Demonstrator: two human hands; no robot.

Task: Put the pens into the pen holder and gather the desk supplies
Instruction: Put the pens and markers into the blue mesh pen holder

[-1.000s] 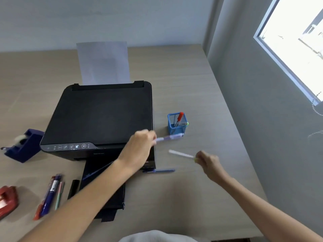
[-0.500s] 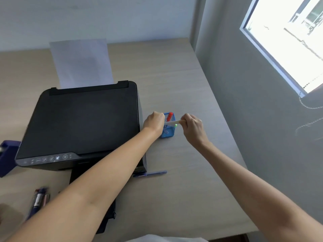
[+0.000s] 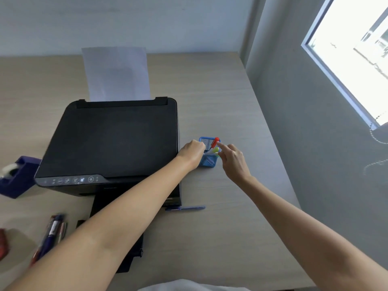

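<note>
Both hands meet at the holder [image 3: 207, 160], a small blue mesh box standing on the desk [image 3: 220, 97] just off the printer's right side, toward the desk's right edge. The left hand [image 3: 192, 152] is curled against the holder's left wall; whether it grips the wall or a pen there, I cannot tell. The right hand [image 3: 232, 158] has its fingers loosely extended, the forefinger reaching to the holder's top by a red-capped pen [image 3: 215, 142]; it grasps nothing that can be seen. That pen stands tilted in the holder, and a green-tipped one [image 3: 214, 150] lies lower across the opening.

A blue pen [image 3: 185, 208] lies flat on the desk nearer the front edge, just beside the printer's front right corner. The black printer [image 3: 113, 141] fills the desk's middle, a sheet of paper [image 3: 115, 74] rising from its rear feed. More pens [image 3: 51, 234] lie bunched near the front left, blurred. A dark blue tape dispenser [image 3: 17, 177] sits at the left edge, and something red [image 3: 3, 242] is cut off at the picture's left border.
</note>
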